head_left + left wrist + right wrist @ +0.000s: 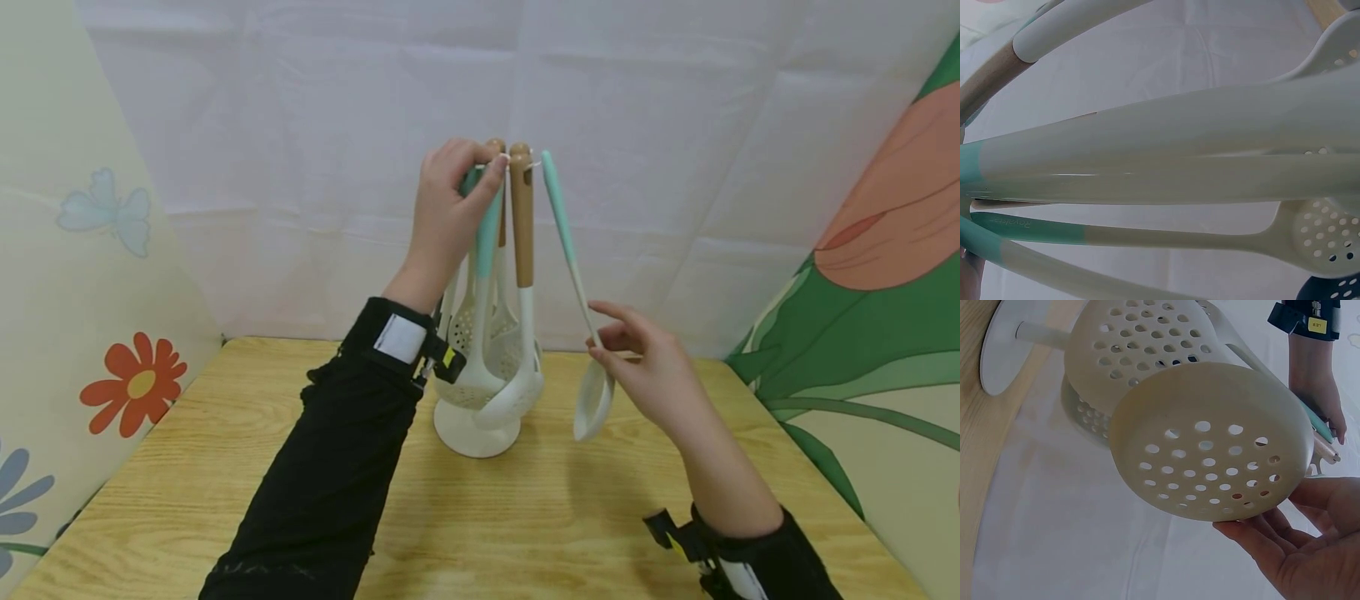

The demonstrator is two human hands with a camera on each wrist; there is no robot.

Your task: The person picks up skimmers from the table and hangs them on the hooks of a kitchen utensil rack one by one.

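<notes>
A: We see the left hand (448,204) up at the rack (480,417) top, at twelve o'clock on the table (525,517), its fingers pinching a teal handle (487,229) beside the brown handle (521,217).

B: And our right hand (645,367) is released, its fingers straight against the shaft of the skimmer (592,400), which hangs at the rack's three o'clock (its perforated bowl (1210,450) fills the right wrist view, fingertips (1254,534) touching its rim).

Teal-and-cream spoon (577,283), brown-handled ladle (522,283), white stand (476,433).
</notes>
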